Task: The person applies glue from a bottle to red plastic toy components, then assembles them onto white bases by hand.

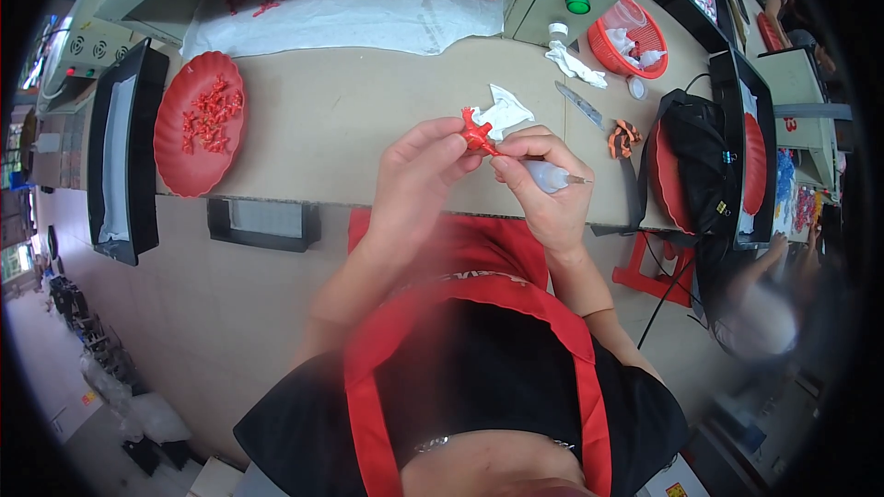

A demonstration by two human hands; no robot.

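Note:
A small glossy red plastic figure (476, 133) is held up over the near part of the table. My left hand (416, 166) pinches it between thumb and fingertips from the left. My right hand (560, 207) is closed round a small translucent squeeze bottle (547, 176), whose thin nozzle points right, away from the figure. The thumb and forefinger of that same hand touch the figure's lower right end. Just behind the figure lies a crumpled white cloth (508, 110) on the table.
At left, a red scalloped plate (170, 158) holds several small red figures beside a black tray (140, 184). A knife (580, 105), an orange-and-black bundle (623, 139), a red basket (603, 48) and a black bag (697, 152) are at right. A machine with a green button (577, 5) stands behind.

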